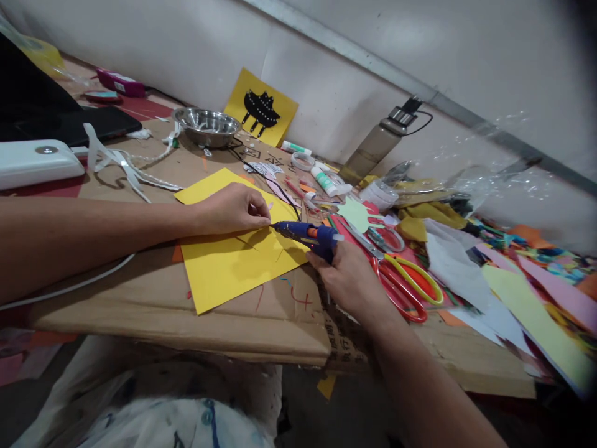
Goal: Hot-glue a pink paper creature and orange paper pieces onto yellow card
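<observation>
In my right hand (347, 277) is a blue glue gun (303, 233) with an orange part on its body, its nozzle pointing left. My left hand (236, 208) is closed in a pinch right at the nozzle tip; what the fingers hold there is too small to make out. Both are above a sheet of yellow paper (219, 274), which has a few thin dark lines on it and lies on the cardboard. A black cord runs back from the glue gun toward a steel bowl (208, 127).
Scissors (401, 280) with red and yellow handles lie right of my right hand, beside paper scraps (452, 261). A grey bottle (377, 146) stands by the wall. Behind the bowl leans a yellow card (284, 118) with a black cutout. A white device (37, 163) is at left.
</observation>
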`<state>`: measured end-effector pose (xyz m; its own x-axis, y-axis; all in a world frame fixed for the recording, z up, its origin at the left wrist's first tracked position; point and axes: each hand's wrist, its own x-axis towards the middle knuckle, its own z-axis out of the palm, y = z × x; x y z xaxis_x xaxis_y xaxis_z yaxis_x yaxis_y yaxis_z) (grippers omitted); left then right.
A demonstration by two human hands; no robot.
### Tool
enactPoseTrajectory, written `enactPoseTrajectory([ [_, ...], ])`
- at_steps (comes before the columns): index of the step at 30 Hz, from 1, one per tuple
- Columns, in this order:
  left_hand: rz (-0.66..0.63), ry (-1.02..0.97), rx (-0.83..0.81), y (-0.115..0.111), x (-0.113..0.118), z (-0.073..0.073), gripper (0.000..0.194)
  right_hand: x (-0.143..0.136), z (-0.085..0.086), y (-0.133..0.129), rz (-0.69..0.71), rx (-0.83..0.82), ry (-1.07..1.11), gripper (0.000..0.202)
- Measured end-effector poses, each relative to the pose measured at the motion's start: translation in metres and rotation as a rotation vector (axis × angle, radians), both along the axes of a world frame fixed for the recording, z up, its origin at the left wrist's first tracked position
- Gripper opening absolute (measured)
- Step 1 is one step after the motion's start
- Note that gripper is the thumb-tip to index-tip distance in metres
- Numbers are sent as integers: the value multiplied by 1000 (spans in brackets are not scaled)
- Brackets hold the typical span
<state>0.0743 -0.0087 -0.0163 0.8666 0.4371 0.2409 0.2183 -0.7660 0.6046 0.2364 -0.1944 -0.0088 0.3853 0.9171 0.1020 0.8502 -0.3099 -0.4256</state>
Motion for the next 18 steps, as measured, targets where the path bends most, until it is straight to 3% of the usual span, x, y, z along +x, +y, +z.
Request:
enactPoseTrajectory([
  [18, 35, 11, -1, -1, 0, 3, 22, -1, 1, 0, 32, 50, 33, 19],
])
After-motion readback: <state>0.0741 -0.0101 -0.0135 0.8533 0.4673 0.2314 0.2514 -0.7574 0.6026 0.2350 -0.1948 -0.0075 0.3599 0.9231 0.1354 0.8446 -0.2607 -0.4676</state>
